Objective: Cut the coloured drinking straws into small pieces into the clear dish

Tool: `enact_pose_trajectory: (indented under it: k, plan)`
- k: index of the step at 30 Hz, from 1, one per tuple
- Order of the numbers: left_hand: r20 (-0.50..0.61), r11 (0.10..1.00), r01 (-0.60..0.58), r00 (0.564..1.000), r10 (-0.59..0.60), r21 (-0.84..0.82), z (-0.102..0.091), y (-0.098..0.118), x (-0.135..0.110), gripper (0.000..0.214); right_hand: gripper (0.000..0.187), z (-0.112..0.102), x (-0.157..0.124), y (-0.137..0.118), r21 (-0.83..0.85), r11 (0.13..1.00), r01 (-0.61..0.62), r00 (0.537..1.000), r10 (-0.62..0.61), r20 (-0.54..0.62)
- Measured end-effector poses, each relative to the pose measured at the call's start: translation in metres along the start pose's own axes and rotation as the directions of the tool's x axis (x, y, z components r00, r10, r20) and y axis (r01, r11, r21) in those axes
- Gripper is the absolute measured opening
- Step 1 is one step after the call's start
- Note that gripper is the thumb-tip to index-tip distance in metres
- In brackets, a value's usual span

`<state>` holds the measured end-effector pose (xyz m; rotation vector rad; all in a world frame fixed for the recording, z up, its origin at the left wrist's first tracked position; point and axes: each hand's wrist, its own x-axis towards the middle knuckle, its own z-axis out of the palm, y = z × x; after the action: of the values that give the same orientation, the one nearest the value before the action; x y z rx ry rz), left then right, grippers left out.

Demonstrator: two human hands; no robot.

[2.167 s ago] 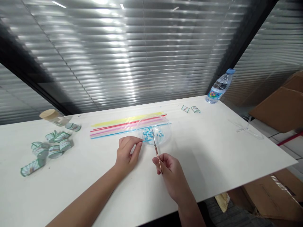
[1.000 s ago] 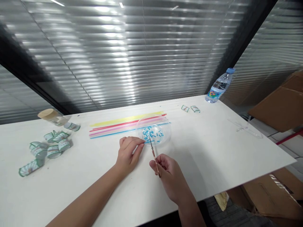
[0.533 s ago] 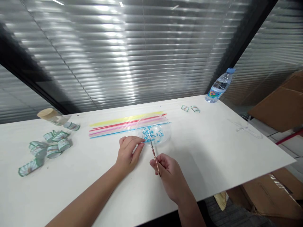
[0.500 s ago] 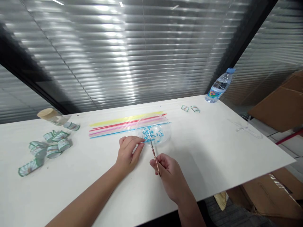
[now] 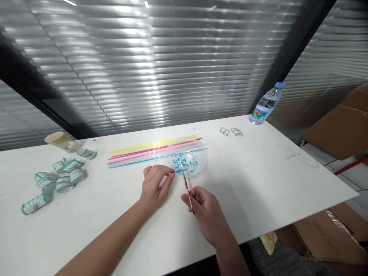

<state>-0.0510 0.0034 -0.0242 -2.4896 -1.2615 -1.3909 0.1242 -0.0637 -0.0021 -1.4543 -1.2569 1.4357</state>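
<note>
My left hand point(image 5: 156, 184) pinches a short blue straw point(image 5: 177, 172) between thumb and fingertips, its free end over the near rim of a clear plastic bowl point(image 5: 202, 163). Several small cut blue pieces point(image 5: 192, 164) lie in the bowl. My right hand point(image 5: 202, 205) is closed around copper-coloured scissors point(image 5: 186, 186); their narrow blades reach over the bowl, touching or very near the straw. Behind and partly beneath the bowl lie long blue straws point(image 5: 135, 162), pink straws point(image 5: 129, 158), red straws point(image 5: 149, 148) and yellow straws point(image 5: 143, 144), side by side.
Several green-edged patterned wrappers point(image 5: 64, 184) lie at left beside a clear jar with a tan lid point(image 5: 59, 138). Two small wrapped packets point(image 5: 224, 131) sit toward the back. A water bottle point(image 5: 264, 107) stands back right, near a clear plastic item point(image 5: 299, 157). Cardboard boxes point(image 5: 330, 234) are beyond the table edge.
Almost nothing differs. Both hands keep their places at the bowl, with only a very slight shift of the view; the straw and scissors stay in them.
</note>
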Motion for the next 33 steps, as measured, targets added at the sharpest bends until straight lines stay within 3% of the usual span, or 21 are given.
enact_pose_trajectory:
  k: [12,19,33]
  plan:
    - [-0.007,1.000,0.018,1.000,-0.018,0.003,-0.0004,0.0016,0.0011,0.011,0.040,-0.0002,0.0006,-0.0011,-0.021,1.000,0.007,1.000,-0.008,-0.027]
    - [-0.038,1.000,0.018,0.999,-0.018,-0.001,0.0001,0.0024,0.0031,0.012,0.048,-0.0012,-0.0024,-0.0017,-0.011,1.000,-0.023,0.999,0.023,0.035]
    - [0.013,0.997,-0.055,0.998,0.055,-0.046,0.0007,0.0020,0.0017,0.015,0.051,-0.0011,-0.0018,-0.0004,0.011,1.000,-0.001,0.996,0.000,0.084]
